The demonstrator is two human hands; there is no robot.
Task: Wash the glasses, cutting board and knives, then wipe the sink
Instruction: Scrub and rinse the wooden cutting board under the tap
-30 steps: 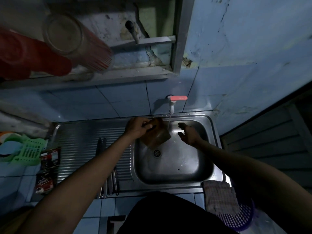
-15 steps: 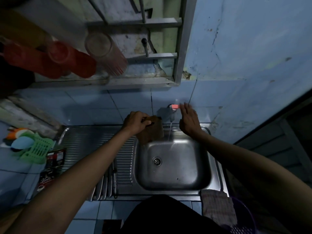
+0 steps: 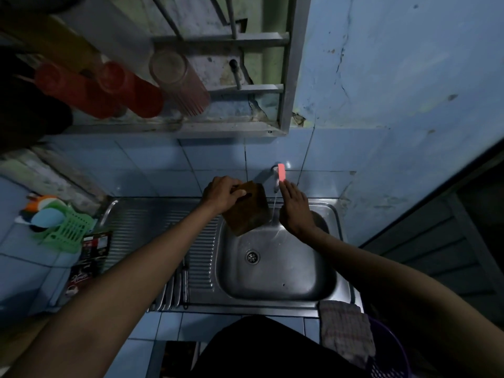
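My left hand [image 3: 222,193] grips the top edge of a brown wooden cutting board [image 3: 246,210], held tilted over the back left corner of the steel sink [image 3: 281,268]. My right hand [image 3: 294,207] is flat with straight fingers, its fingertips touching the pink handle of the wall tap [image 3: 281,173]. A thin stream of water falls between the board and my right hand. Knives [image 3: 178,287] lie on the ribbed drainboard, partly hidden by my left forearm. Glasses [image 3: 178,80] lie on the window ledge above.
Red cups [image 3: 128,88] lie next to the glasses. A green plastic rack [image 3: 65,230] with utensils and dark sachets [image 3: 91,255] sit left of the drainboard. A checked cloth [image 3: 345,328] hangs at the sink's front right corner above a purple basket [image 3: 387,356].
My right hand rose from the sink basin to the tap, and the pink handle turned from sideways to pointing away from me. The water stream thinned. The view tilted upward.
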